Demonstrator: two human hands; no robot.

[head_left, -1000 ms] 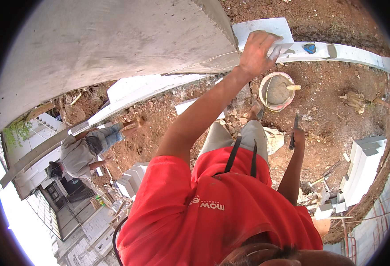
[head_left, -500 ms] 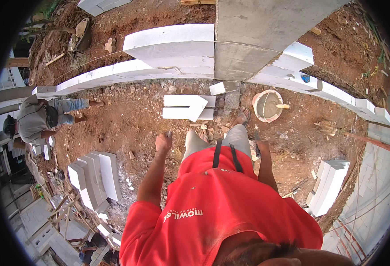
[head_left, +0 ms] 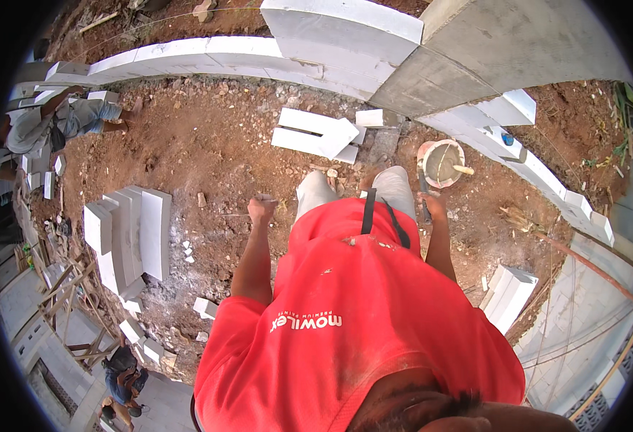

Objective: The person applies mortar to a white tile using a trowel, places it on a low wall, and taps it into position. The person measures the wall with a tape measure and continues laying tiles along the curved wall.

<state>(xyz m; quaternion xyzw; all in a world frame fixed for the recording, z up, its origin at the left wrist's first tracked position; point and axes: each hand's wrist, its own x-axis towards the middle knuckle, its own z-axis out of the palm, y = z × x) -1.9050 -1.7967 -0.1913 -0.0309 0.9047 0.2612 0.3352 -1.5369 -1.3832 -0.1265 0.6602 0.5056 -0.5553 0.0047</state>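
Observation:
My left hand [head_left: 261, 209] hangs above the dirt in front of my left leg, fingers closed. A thin, slim thing shows beside it, too small to name. My right hand [head_left: 433, 204] is closed round a dark, long tool [head_left: 423, 189] beside my right knee; its working end cannot be made out. Just past that tool stands a round bucket [head_left: 423, 153] with grey mortar and a pale wooden handle [head_left: 464, 170] sticking out. Ahead of my knees lie white blocks [head_left: 295, 139] side by side, with another block [head_left: 338, 138] slanted across them.
A low white block wall [head_left: 187, 59] runs across the far side to a grey concrete column [head_left: 431, 83]. Block stacks stand at left [head_left: 155, 234] and right [head_left: 507, 295]. One person [head_left: 39, 129] bends at far left; another [head_left: 123, 378] is at lower left. A blue thing [head_left: 507, 138] sits on the right wall.
My view has turned, so the wall and column now slant. My right hand and its tool appear nearer the bucket. The person at far left has shifted toward the wall.

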